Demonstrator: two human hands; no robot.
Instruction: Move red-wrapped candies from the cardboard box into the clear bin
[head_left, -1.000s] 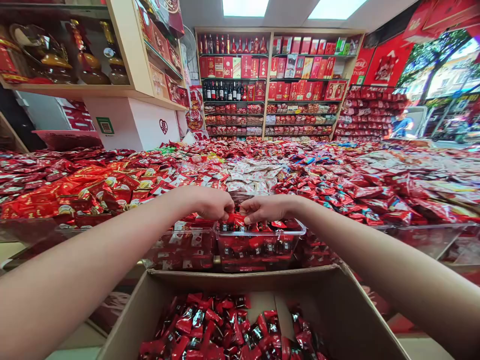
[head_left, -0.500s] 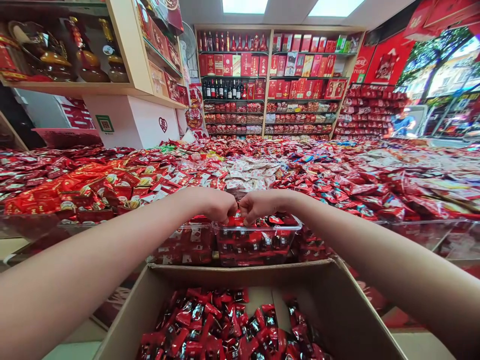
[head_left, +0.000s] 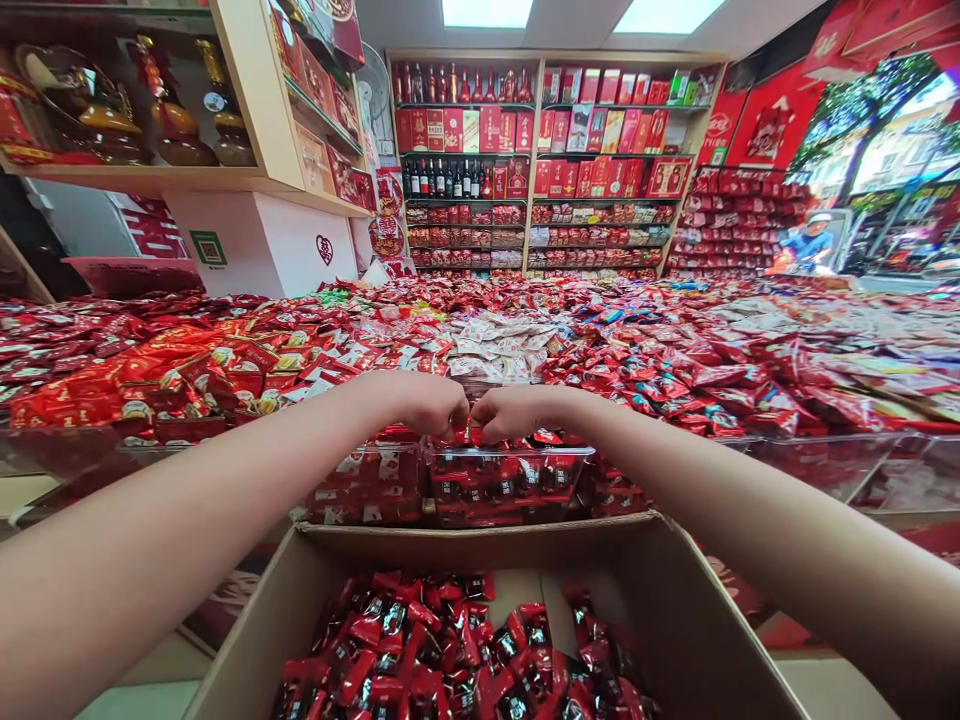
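My left hand (head_left: 427, 402) and right hand (head_left: 511, 411) meet knuckle to knuckle, fingers curled together onto red-wrapped sweets (head_left: 525, 475) heaped in the clear plastic bin (head_left: 559, 455); an open cardboard box (head_left: 697, 610) sits at six o'clock.

display counter (head_left: 825, 470); heaped red candy packets (head_left: 675, 350); clear bin (head_left: 510, 480)

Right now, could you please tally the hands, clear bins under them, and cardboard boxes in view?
Hands: 2, left hand and right hand, both closed over the bin
Clear plastic bin of red sweets: 1
Cardboard box: 1
Total: 4
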